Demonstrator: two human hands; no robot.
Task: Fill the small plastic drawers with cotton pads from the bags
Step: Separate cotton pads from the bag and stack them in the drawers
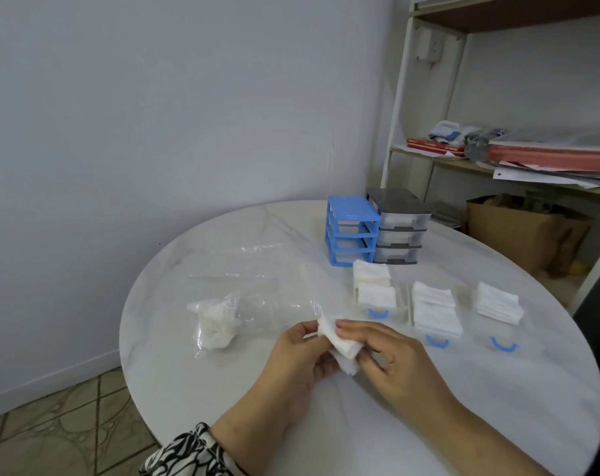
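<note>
Both hands hold a small stack of white cotton pads (340, 341) above the round white table (223, 389). My left hand (298, 359) grips the stack from the left and my right hand (391, 355) pinches it from the right. Three clear drawers with blue handles lie on the table to the right, each holding pads: the left drawer (374, 293), the middle drawer (432, 310) and the right drawer (498, 307). A clear plastic bag (219, 324) with crumpled pads lies to the left. The blue drawer frame (350, 231) stands behind, its slots open.
A grey drawer unit (400, 228) with its drawers in stands beside the blue frame. Flat empty clear bags (254, 269) lie across the table's middle. A shelf (498, 159) with papers and a cardboard box (518, 231) stand beyond the table's right edge.
</note>
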